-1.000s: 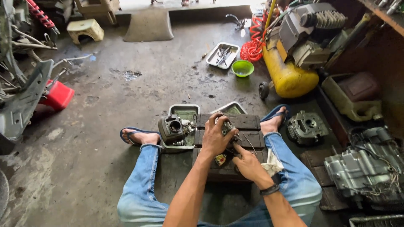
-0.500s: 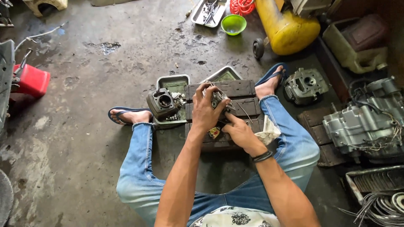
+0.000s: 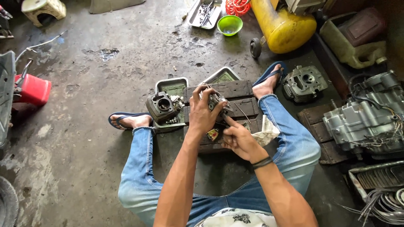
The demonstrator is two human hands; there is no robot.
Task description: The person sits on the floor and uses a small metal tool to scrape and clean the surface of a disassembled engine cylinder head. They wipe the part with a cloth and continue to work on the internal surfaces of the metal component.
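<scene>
Gripping a small grey metal engine part (image 3: 216, 102) w/ my left hand (image 3: 205, 112), over the dark wooden block (image 3: 235, 90) btwn my legs.
Right hand (image 3: 239, 140) just near of it, forefinger touching the part, other fingers curled; grey cylinder block (image 3: 161, 106) sits left in a metal tray (image 3: 173, 86).

A single view is given, taken from a camera worn on the head and directed steeply downward and forward. The forearms and denim-clad legs are seen close, at the near edge. The stained grey concrete floor (image 3: 105, 71) fills the middle, and the yellow cylindrical metal tank (image 3: 282, 23) is cropped at the far edge.
</scene>
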